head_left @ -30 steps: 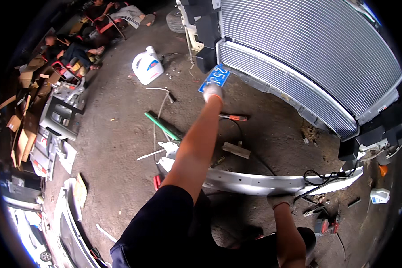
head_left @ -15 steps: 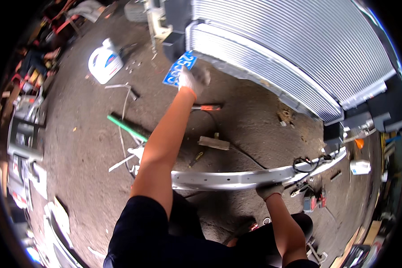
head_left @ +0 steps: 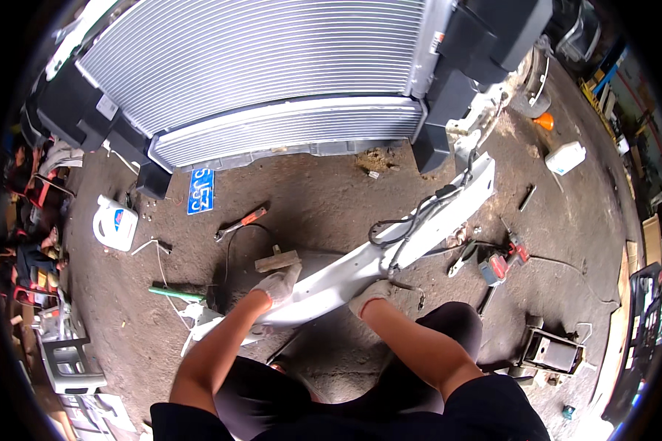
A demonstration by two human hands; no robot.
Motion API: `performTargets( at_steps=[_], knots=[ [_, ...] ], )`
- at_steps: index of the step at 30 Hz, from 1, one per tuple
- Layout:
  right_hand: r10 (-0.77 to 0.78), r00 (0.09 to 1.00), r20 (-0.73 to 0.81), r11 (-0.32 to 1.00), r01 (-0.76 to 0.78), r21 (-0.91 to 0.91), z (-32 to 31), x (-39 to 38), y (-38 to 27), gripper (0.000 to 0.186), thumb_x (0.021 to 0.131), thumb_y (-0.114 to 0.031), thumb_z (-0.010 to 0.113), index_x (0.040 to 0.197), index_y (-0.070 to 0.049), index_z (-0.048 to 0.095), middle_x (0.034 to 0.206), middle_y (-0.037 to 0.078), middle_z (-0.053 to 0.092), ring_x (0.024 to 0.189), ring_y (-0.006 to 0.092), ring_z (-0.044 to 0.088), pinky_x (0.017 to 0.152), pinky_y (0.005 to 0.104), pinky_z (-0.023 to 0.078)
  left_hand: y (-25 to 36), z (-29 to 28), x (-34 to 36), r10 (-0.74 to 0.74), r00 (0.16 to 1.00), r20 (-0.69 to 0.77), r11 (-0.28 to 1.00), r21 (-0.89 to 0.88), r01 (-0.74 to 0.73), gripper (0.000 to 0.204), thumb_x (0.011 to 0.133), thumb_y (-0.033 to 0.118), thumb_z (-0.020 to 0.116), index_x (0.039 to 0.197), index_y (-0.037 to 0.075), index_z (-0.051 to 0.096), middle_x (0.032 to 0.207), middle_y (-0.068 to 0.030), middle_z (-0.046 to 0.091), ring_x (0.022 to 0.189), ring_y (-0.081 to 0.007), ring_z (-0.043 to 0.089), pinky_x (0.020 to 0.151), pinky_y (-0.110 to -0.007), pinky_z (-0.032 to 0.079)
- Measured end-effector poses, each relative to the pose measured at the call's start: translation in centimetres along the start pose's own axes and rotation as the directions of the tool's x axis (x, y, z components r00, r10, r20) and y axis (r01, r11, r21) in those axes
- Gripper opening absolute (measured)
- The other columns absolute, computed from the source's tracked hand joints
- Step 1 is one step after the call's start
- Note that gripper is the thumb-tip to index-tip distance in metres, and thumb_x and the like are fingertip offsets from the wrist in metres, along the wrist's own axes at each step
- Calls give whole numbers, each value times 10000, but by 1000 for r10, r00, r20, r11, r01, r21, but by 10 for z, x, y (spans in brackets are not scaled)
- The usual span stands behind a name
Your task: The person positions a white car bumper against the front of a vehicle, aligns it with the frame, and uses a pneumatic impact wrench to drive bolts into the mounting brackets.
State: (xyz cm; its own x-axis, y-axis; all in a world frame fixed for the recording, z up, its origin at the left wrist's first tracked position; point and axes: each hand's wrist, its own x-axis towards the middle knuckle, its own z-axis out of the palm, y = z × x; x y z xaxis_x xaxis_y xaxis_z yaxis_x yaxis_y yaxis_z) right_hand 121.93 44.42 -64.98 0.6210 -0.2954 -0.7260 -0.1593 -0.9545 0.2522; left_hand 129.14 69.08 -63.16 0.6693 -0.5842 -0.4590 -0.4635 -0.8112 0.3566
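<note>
Touching the upper edge of a long white beam [head_left: 331,290] at centre with the gloved left hand [head_left: 279,284], near a wooden block [head_left: 277,260]; gripping its lower edge with the gloved right hand [head_left: 371,296]. Facing a radiator [head_left: 272,66] across the top, with a blue plate [head_left: 201,191] and white jug [head_left: 118,225] at left, a power tool [head_left: 504,263] at right.

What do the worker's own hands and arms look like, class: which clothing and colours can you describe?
The left hand and right hand wear pale greyish-white work gloves, with narrow reddish-orange edging at the wrists. The forearms are bare up to short, very dark navy or black sleeves.
</note>
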Motion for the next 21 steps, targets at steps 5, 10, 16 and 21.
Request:
performTargets(
  at_steps=[5,10,16,21],
  knots=[
    [-165,983,86,986,165,14,-4,1,17,582,979,-513,336,1441,-187,475,1490,21,474,1364,208,453,1069,419,380,65,-16,-14,-500,858,-119,863,-158,481,738,956,650,249,914,100,737,969,-198,695,1004,-406,642,898,-505,482],
    [-156,985,77,988,154,30,5,4,20,540,987,-482,351,1395,-177,531,1456,16,512,1321,231,496,1034,410,412,63,-9,-3,-492,862,-123,869,-131,477,769,955,656,221,915,91,743,957,-209,697,987,-416,648,918,-497,487],
    [-175,984,44,984,174,27,-5,-2,29,538,990,-465,360,1388,-159,553,1450,58,514,1313,287,498,1015,500,407,67,-7,-3,-415,890,-188,909,-59,412,752,960,642,225,902,99,743,927,-207,699,958,-419,655,892,-496,498],
    [-186,979,-83,79,-69,-994,14,20,13,558,973,-510,350,1378,-172,532,1441,37,514,1300,268,492,1045,495,401,91,-42,-20,-429,856,-290,896,-16,444,725,959,641,254,850,123,750,853,-180,705,887,-406,671,819,-505,515]
  ],
)
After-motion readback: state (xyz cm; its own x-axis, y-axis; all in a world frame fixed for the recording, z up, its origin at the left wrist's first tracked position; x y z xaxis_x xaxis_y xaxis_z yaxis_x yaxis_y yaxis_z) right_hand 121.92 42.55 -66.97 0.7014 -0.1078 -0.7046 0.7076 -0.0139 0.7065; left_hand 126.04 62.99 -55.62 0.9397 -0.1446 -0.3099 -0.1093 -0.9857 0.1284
